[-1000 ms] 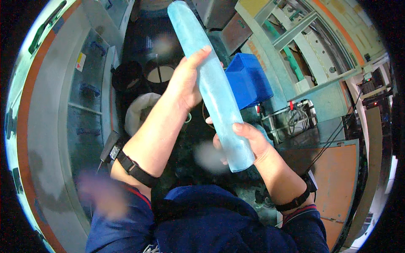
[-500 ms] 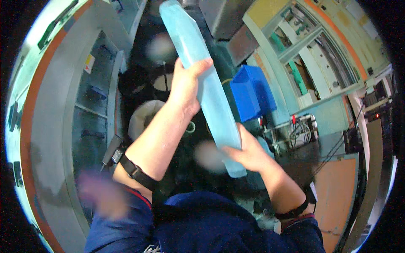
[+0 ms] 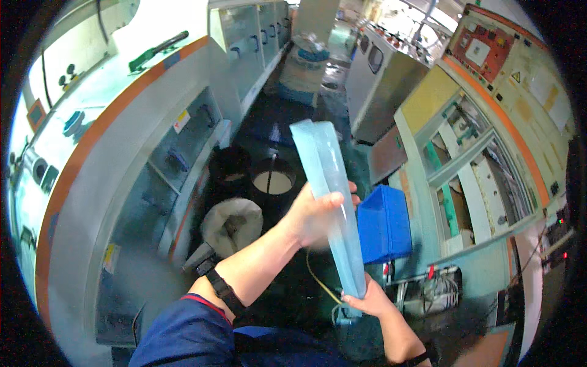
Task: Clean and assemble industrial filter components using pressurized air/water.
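A long, light-blue sheet-like strip (image 3: pixel 330 165), glossy and with a lengthwise fold, slants in front of me, its far end pointing up and slightly left. My left hand (image 3: pixel 315 214) is closed around its middle, thumb across the top and fingertips showing past the right edge. At the narrower near end my right hand (image 3: pixel 371 298) grips it, thumb on top; its other fingers are mostly hidden. What the strip is made of I cannot tell.
A blue plastic bin (image 3: pixel 385 223) stands right of the strip. Left of it are a white-lined bin (image 3: pixel 231 223) and a dark bucket (image 3: pixel 273 181) with pale contents. Cabinets with a worktop (image 3: pixel 140 76) run along the left; a machine cabinet (image 3: pixel 477 159) stands at right.
My view has tilted up, showing more of the aisle. The strip sits lower in view and now shows a lengthwise fold. Both hands still hold it.
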Available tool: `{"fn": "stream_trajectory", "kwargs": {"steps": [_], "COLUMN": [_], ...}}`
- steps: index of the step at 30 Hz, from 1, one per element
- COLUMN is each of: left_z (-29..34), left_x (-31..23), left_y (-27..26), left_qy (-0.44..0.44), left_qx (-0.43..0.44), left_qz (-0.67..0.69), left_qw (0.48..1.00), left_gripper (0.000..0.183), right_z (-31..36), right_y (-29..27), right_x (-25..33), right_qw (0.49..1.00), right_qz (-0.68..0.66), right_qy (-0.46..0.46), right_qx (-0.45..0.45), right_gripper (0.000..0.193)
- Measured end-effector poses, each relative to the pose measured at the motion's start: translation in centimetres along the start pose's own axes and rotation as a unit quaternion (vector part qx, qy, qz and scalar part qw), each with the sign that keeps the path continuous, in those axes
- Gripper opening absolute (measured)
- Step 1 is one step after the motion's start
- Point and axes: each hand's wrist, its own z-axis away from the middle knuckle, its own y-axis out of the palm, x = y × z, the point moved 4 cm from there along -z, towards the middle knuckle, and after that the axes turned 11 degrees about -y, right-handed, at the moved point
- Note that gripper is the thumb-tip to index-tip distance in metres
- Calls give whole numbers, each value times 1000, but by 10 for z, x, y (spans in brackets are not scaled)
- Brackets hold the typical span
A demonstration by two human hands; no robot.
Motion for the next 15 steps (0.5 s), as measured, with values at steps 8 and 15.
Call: {"fn": "stream_trajectory", "kwargs": {"steps": [8,15], "left_z": [12,30], "left_x": [52,70], "left_y": [53,75], "left_qy": [42,21], "left_qx": [-101,-42], "left_qz": [-102,-218], "left_qw": [989,975], "left_gripper": [73,63], "right_z": [11,-7], "right_y": [-30,-28], "right_x": [-62,-125], "right_qw": [999,962], "right_qz": [-7,-171], "right_qy": [-44,29], "right_qx": [-14,212], "right_gripper": [64,84]}}
